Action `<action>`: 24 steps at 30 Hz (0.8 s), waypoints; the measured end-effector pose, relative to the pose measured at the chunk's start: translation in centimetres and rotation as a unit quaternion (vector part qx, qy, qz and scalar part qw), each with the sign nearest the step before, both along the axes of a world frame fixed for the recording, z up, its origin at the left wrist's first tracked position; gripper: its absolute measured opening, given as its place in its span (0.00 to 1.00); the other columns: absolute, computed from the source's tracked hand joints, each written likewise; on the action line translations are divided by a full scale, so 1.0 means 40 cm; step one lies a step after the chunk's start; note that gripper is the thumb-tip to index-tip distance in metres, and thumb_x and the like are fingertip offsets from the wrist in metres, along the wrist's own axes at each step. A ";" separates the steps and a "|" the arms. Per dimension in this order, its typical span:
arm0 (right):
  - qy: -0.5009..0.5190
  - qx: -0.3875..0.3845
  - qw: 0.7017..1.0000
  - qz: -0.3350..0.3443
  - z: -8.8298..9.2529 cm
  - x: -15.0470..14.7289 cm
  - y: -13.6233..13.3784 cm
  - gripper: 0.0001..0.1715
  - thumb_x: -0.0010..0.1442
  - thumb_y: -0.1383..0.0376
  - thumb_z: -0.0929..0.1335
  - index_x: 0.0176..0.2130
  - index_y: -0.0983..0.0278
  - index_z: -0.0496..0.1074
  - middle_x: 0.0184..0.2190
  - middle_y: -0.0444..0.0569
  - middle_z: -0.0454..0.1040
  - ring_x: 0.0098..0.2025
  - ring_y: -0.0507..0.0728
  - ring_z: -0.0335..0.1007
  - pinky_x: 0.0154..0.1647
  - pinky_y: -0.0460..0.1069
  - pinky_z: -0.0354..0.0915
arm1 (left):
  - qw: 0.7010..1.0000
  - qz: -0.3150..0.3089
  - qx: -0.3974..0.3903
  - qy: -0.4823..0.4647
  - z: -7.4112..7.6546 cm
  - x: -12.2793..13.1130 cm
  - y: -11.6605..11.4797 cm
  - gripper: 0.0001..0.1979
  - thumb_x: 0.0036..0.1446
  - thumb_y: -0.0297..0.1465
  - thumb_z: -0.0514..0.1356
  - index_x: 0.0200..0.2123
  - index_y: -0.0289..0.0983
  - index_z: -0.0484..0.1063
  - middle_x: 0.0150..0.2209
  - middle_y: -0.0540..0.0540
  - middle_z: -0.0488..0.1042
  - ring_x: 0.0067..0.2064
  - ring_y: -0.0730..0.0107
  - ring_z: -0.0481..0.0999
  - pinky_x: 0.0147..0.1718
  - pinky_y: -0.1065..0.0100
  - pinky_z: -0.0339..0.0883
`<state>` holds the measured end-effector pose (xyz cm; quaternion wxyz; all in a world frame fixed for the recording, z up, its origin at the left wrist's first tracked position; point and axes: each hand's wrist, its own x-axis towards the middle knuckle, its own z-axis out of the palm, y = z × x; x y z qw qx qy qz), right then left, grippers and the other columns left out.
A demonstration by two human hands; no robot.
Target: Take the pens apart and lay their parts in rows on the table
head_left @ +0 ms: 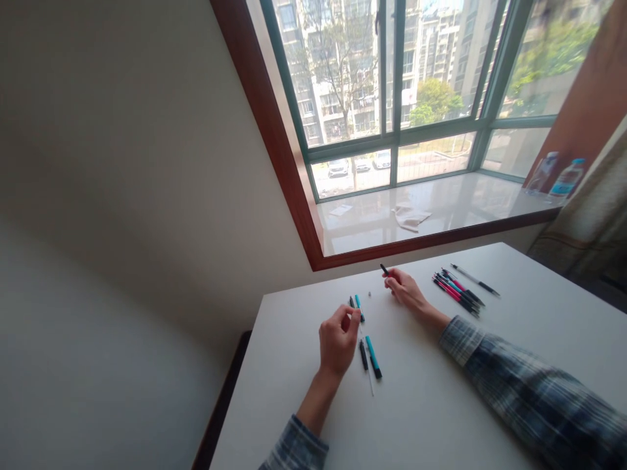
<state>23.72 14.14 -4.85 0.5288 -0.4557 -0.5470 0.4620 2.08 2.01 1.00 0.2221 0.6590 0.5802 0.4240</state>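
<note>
My right hand (405, 291) is above the far side of the white table, its fingers closed on a short black pen part (384, 268) that sticks out past the fingertips. To its left, my left hand (337, 339) makes a pinch over several pen pieces; whatever lies between thumb and finger is too small to make out. Beyond the left fingertips are a teal pen barrel (358, 301) and a black piece (351, 302). Nearer me lie a larger teal and black barrel (373, 356), a black grip piece (363, 355) and a thin white refill (371, 384).
A tiny grey piece (369, 294) lies between the hands on the white table (416, 405). Right of my right forearm, several pens (456, 292) lie bunched, with one separate pen (475, 280) beside them. Behind the table are a window sill with a cloth (410, 217) and bottles (567, 179).
</note>
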 end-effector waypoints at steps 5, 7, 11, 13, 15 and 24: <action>0.110 -0.043 0.991 0.055 0.017 0.020 -0.041 0.17 0.59 0.57 0.66 0.44 0.64 0.73 0.27 0.42 0.67 0.25 0.50 0.56 0.25 0.46 0.52 | 0.981 -0.040 -0.028 -0.187 0.040 0.048 0.118 0.21 0.64 0.47 0.60 0.45 0.36 0.78 0.28 0.51 0.68 0.26 0.74 0.62 0.25 0.71 0.55; 0.201 -0.086 0.970 0.104 0.025 0.029 -0.067 0.20 0.60 0.57 0.70 0.48 0.64 0.72 0.26 0.41 0.64 0.23 0.48 0.52 0.23 0.45 0.48 | 0.953 -0.060 -0.081 -0.285 0.038 0.072 0.157 0.24 0.61 0.48 0.62 0.50 0.35 0.78 0.31 0.50 0.67 0.24 0.77 0.59 0.22 0.72 0.51; 0.315 -0.186 0.907 0.208 0.032 0.039 -0.120 0.21 0.62 0.54 0.73 0.48 0.65 0.73 0.22 0.36 0.55 0.21 0.46 0.42 0.20 0.43 0.39 | 0.882 -0.153 -0.175 -0.410 0.017 0.097 0.189 0.29 0.58 0.48 0.67 0.56 0.36 0.75 0.36 0.50 0.66 0.24 0.82 0.56 0.21 0.73 0.45; 0.329 -0.233 0.878 0.258 0.033 0.034 -0.140 0.21 0.63 0.52 0.73 0.46 0.67 0.74 0.21 0.34 0.51 0.20 0.46 0.37 0.18 0.42 0.37 | 0.853 -0.208 -0.201 -0.434 0.010 0.099 0.186 0.30 0.57 0.48 0.69 0.58 0.37 0.75 0.37 0.49 0.66 0.25 0.83 0.56 0.21 0.74 0.44; 0.339 -0.259 0.855 0.295 0.036 0.025 -0.155 0.21 0.63 0.52 0.73 0.44 0.67 0.73 0.20 0.33 0.50 0.20 0.46 0.35 0.17 0.42 0.37 | 0.832 -0.254 -0.224 -0.440 0.008 0.097 0.177 0.30 0.57 0.47 0.69 0.57 0.36 0.76 0.35 0.49 0.65 0.25 0.83 0.56 0.22 0.74 0.44; 0.370 -0.295 0.800 0.369 0.048 -0.003 -0.189 0.19 0.64 0.53 0.73 0.40 0.64 0.68 0.20 0.33 0.47 0.20 0.46 0.33 0.16 0.39 0.38 | 0.816 -0.296 -0.255 -0.426 0.002 0.090 0.156 0.29 0.57 0.48 0.69 0.52 0.30 0.78 0.24 0.49 0.70 0.25 0.78 0.61 0.26 0.72 0.51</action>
